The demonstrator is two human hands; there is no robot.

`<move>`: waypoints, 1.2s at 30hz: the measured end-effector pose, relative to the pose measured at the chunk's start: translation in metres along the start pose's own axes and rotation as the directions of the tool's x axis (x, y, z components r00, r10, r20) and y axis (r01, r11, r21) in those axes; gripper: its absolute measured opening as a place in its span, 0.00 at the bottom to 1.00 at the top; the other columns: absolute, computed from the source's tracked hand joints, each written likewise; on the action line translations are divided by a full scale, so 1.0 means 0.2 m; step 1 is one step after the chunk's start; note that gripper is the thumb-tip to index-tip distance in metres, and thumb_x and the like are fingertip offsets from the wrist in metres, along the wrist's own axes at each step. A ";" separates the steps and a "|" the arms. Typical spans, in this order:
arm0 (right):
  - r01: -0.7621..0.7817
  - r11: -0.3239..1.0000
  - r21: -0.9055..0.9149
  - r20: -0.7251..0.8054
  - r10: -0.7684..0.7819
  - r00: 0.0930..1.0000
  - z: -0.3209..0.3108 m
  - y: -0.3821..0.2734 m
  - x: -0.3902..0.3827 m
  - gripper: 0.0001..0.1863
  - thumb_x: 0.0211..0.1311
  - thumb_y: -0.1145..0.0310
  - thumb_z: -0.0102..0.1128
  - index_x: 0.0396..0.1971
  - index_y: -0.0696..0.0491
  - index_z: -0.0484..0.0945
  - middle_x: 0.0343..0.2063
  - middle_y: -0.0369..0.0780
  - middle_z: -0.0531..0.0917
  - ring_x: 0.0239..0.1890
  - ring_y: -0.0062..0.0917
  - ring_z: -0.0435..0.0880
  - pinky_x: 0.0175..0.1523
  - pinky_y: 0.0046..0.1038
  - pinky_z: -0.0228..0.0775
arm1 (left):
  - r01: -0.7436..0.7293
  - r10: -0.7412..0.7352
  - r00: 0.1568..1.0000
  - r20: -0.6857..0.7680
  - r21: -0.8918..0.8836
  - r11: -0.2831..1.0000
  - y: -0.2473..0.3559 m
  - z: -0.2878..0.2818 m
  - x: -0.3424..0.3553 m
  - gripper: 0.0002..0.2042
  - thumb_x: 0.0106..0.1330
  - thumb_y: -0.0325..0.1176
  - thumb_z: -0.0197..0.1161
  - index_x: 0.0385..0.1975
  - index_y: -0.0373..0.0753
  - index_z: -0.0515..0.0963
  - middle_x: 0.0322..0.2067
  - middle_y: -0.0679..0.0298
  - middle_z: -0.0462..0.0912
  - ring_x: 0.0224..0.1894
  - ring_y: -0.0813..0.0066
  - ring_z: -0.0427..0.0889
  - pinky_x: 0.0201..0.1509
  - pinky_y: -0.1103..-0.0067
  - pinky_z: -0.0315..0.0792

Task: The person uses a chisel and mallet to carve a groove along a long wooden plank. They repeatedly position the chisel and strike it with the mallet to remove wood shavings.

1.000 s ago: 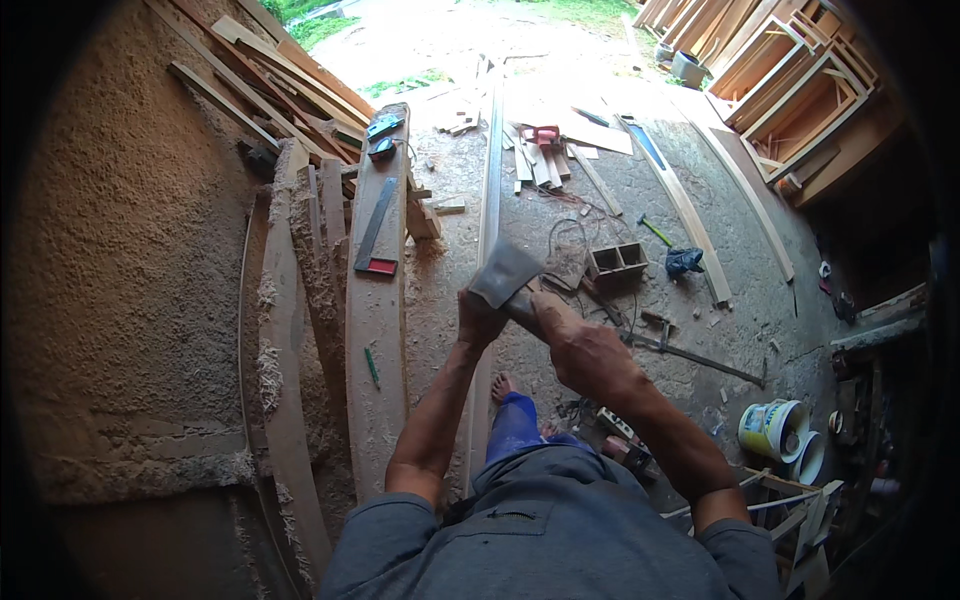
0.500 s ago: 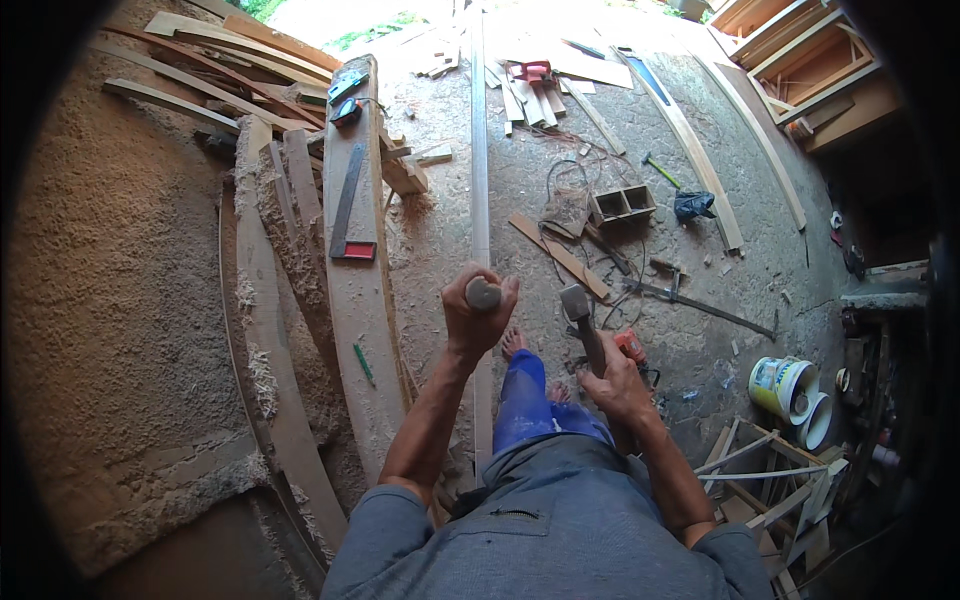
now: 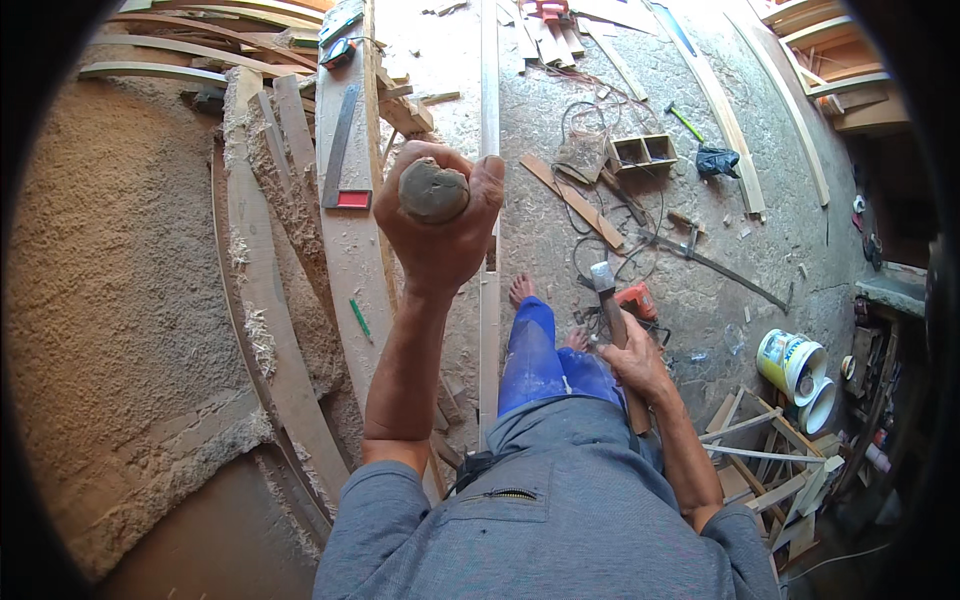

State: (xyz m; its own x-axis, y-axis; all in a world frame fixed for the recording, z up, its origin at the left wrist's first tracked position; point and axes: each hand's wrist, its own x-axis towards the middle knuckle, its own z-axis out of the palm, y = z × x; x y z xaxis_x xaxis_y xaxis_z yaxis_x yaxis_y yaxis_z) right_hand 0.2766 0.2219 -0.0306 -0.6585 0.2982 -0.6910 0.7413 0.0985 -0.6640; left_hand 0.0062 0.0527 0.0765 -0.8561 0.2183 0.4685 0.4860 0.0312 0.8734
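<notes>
My left hand (image 3: 440, 235) is raised near the middle of the view, wrapped round a thick cylinder (image 3: 432, 190) whose chipped, grey-brown end faces the camera; the rest is hidden. My right hand (image 3: 638, 355), lower by my hip, grips the wooden handle of a hatchet (image 3: 606, 284), its metal head seen narrow side on. Left of me a long plank (image 3: 357, 255) bears a try square (image 3: 340, 140) with a red stock, a green pencil (image 3: 360, 318) and a small blue-and-black tool (image 3: 338, 54).
Rough-hewn timbers (image 3: 255, 300) line the left wall. Offcuts, cables, a divided wooden box (image 3: 642, 152), an orange power tool (image 3: 636, 300) and a long metal clamp (image 3: 740, 275) lie on the concrete floor (image 3: 790, 240). Buckets (image 3: 790, 370) and stacked wooden frames (image 3: 760, 450) stand at the right.
My left hand has risen toward the camera with the cylinder. My right hand has drawn apart and down toward my hip with the hatchet. The view has tilted further downward.
</notes>
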 end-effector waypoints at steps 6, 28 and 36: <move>-0.007 0.999 0.041 0.001 0.007 1.000 0.01 0.03 0.00 0.36 0.58 0.70 0.66 0.68 0.57 0.66 0.27 0.37 0.79 0.21 0.19 0.78 0.26 0.26 0.71 | 0.207 -0.207 0.978 -0.014 -0.032 0.978 -0.22 0.09 -0.12 0.12 0.60 0.25 0.76 0.28 0.39 0.75 0.25 0.72 0.77 0.27 0.87 0.75 0.31 0.84 0.73; 0.708 0.666 -0.236 -0.132 -0.744 0.655 -0.16 -0.80 -0.16 0.39 0.61 0.75 0.68 0.72 0.53 0.63 0.32 0.44 0.83 0.31 0.30 0.85 0.40 0.31 0.78 | 0.128 -0.135 0.990 0.050 0.119 0.985 -0.38 0.16 -0.14 0.12 0.56 0.28 0.75 0.26 0.37 0.75 0.22 0.64 0.80 0.25 0.76 0.81 0.33 0.75 0.77; 0.564 0.349 -0.748 0.212 -0.680 0.702 -0.12 -0.98 0.01 0.37 0.59 0.78 0.62 0.71 0.53 0.62 0.36 0.57 0.86 0.34 0.46 0.90 0.38 0.46 0.83 | -0.307 0.283 0.952 0.119 0.358 0.882 -0.39 0.20 -0.20 0.10 0.57 0.28 0.74 0.38 0.37 0.84 0.35 0.58 0.87 0.38 0.61 0.88 0.43 0.69 0.79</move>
State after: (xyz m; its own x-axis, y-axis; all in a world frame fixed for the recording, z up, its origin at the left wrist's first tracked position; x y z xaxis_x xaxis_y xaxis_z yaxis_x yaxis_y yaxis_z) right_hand 0.1329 0.2250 0.1052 -0.9939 -0.0587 -0.0937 -0.0155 0.9131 -0.4074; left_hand 0.0092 0.0799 -0.0166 -0.6566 0.3326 0.6770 0.7541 0.3094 0.5793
